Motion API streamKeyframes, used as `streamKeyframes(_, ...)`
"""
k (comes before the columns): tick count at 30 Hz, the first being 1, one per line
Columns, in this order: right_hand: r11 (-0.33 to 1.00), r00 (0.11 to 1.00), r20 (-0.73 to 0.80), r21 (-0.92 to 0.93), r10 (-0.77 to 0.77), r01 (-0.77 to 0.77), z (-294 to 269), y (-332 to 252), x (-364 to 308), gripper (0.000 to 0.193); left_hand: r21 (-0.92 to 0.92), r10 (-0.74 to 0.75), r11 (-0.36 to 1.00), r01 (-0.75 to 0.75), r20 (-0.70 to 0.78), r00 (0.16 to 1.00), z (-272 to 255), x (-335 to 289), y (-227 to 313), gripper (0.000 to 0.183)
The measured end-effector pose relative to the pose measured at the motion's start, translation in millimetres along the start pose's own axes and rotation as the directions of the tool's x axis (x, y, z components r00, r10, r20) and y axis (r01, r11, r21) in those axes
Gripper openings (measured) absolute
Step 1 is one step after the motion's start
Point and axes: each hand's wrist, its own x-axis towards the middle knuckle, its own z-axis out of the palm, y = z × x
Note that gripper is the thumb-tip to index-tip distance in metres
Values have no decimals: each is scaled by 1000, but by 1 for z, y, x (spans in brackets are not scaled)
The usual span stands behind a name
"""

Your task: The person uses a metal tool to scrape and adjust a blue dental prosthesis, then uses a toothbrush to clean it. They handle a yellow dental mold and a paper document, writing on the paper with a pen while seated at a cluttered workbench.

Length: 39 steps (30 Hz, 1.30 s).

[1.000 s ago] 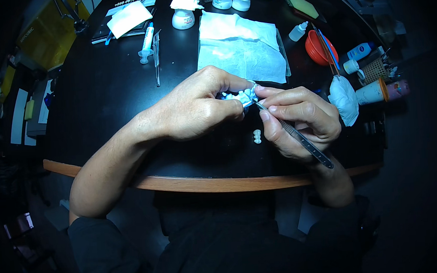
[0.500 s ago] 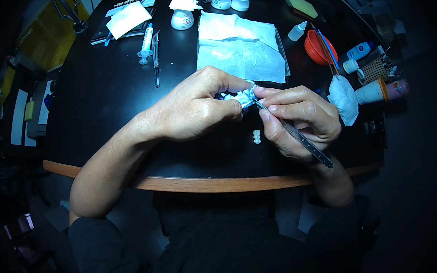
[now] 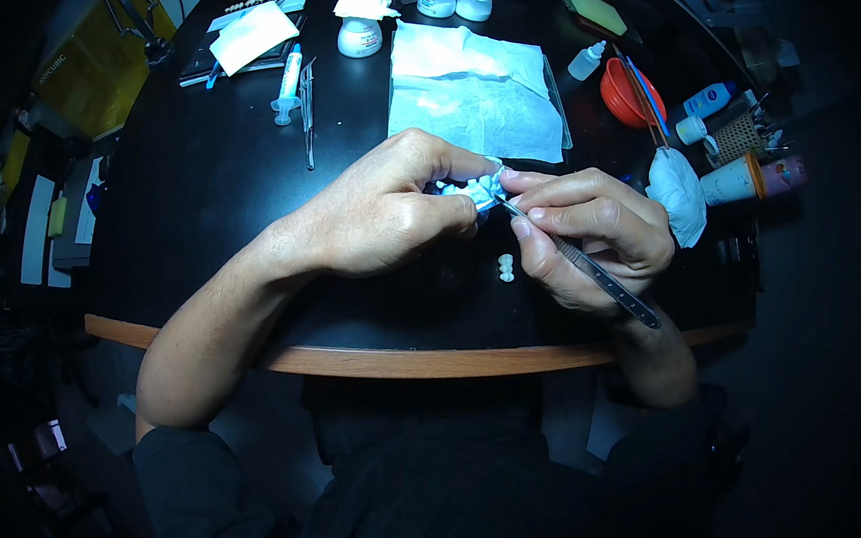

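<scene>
Head view: a small blue-white model with tooth-shaped bumps is gripped in the bare left hand, its left portion hidden by thumb and fingers. A slim, dark, ridged metal tool is pinched in the bare right hand, its tip, near the model's right end, hard to make out.

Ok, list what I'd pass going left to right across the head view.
Yellow panel → syringe → lying tweezers → left hand → pale blue dental model in its grip → right hand with held tweezers → white tissue wad → pink container.
</scene>
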Motion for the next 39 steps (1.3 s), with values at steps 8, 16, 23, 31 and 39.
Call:
streamKeyframes(8, 1000, 1000, 31, -19, -1, 2, -2, -2, 1, 13, -20, 27, 999, -27, -4, 1000, 1, 1, -2, 51)
streamKeyframes(16, 999, 1000, -9, 38, 4, -4, -2, 0, 1, 13, -78, 38, 996, -39, -13, 999, 1, 0, -1, 55)
streamKeyframes(23, 997, 1000, -1, 81, -19, 19, -1, 3, 0, 11, -59, 41, 997, -42, -17, 999, 1, 0, -2, 59)
streamKeyframes(31, 998, 1000, 7, 55, -5, 4, -1, 3, 0, 13, -73, 40, 996, -41, -12, 999, 1, 0, 0, 59)
streamKeyframes(39, 999, 999, 45, 38, -13, 12, -3, 1, 1, 15, -97, 59, 994, -58, 1, 998, 1, 1, -3, 60)
